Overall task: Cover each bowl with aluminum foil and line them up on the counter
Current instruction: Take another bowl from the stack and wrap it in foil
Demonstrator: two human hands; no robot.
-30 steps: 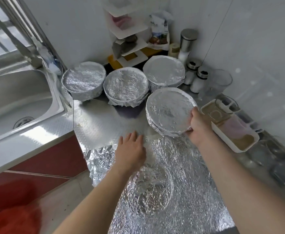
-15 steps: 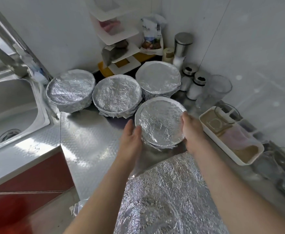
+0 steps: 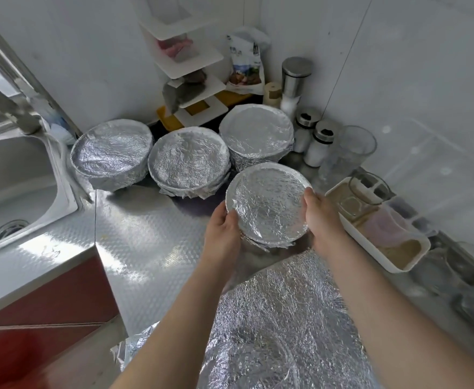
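- foil-covered bowl (image 3: 268, 204) at the counter (image 3: 146, 234), just in front of the row; can't tell if it's resting or lifted
- left hand (image 3: 221, 231) and right hand (image 3: 321, 217) grip its opposite sides
- three covered bowls (image 3: 188, 161) lined up behind
- loose foil sheet (image 3: 280, 318) nearer the person

Embossed steel bench (image 3: 146, 234), joined at the left to a sink (image 3: 20, 178). Along the back, side by side: left foil-covered bowl (image 3: 109, 153), middle foil-covered bowl (image 3: 188, 161) and right foil-covered bowl (image 3: 255, 133), with a white tiered rack (image 3: 191, 80), a printed bag (image 3: 244, 68), a steel canister (image 3: 296, 74), two shakers (image 3: 318, 144) and a clear glass (image 3: 353, 147) behind and to the right. Nearer, a fourth foil-covered bowl (image 3: 266, 203) gripped at its rim by the left hand (image 3: 221, 231) and right hand (image 3: 322, 220), contact with the bench not discernible; a white tray (image 3: 370, 248) just right of it and a crinkled loose foil sheet (image 3: 286, 318) spread over the near end.
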